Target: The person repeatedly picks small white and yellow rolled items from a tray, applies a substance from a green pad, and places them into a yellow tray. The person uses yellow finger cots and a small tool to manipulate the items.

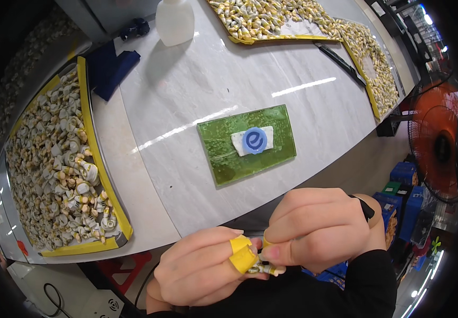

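My left hand (200,267) is closed near the table's front edge, a yellow wrap (243,255) around its fingertips. Small white, yellow and peach painted figurines (265,269) poke out below those fingers. Pressed close beside them, my right hand (319,230) makes a pinch, thumb against index finger. What lies between those fingertips is mostly hidden. Beyond both hands, a green glass-like plate (255,172) rests on the table. It bears a white pad (237,143) with a round blue piece (254,140) on top, marked by a dark curl.
Yellow-edged trays full of small figurines stand at left (126,230), far side (271,39) and right (369,100). A translucent bottle (175,24) and dark blue cloth (113,74) are at far left. A black slim tool (340,62) leans by the trays. An orange fan (435,132) stands right.
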A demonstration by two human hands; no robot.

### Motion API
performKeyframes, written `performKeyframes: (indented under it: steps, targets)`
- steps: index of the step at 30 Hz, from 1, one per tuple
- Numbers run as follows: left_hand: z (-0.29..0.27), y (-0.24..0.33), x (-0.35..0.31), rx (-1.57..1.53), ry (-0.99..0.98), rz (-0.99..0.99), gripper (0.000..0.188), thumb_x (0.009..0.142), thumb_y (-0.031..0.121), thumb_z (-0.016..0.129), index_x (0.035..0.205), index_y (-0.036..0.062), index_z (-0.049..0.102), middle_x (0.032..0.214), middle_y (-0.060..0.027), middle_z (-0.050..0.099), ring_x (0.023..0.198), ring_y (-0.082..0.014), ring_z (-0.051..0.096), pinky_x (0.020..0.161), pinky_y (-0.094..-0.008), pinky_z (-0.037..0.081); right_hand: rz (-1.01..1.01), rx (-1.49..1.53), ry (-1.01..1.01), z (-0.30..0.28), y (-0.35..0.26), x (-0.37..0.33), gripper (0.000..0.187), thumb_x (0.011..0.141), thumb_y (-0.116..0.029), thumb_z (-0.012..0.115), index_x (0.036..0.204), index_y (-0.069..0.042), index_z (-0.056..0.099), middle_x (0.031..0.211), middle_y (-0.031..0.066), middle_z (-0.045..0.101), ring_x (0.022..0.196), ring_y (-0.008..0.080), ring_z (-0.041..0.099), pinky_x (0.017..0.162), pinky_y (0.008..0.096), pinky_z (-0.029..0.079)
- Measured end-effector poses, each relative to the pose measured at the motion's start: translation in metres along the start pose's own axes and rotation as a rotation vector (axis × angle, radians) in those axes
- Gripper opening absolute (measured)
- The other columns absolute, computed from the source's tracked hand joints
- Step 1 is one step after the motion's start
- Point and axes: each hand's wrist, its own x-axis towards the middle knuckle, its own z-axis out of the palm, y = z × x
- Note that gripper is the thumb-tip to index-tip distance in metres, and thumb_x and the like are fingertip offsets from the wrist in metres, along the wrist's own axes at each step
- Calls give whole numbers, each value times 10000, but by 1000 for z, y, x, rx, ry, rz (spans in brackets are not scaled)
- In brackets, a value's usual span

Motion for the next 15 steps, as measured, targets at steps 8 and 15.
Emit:
performKeyframes:
  steps: [8, 15]
  targets:
    - [4, -6, 8, 157, 29, 27, 360, 650, 163, 824, 903, 28, 607, 805, -90, 663, 704, -227, 631, 619, -308, 526, 90, -45, 93, 2, -4, 0, 154, 704, 59, 682, 852, 59, 639, 732, 108, 620, 594, 209, 587, 524, 266, 472]
    - [2, -3, 7, -209, 97, -260, 257, 704, 37, 767, 927, -19, 651, 880, -129, 679, 760, -220, 660, 686, -281, 525, 221, 106, 93, -4, -5, -1, 162, 710, 7, 718, 863, 12, 665, 746, 95, 608, 637, 210, 582, 566, 276, 448]
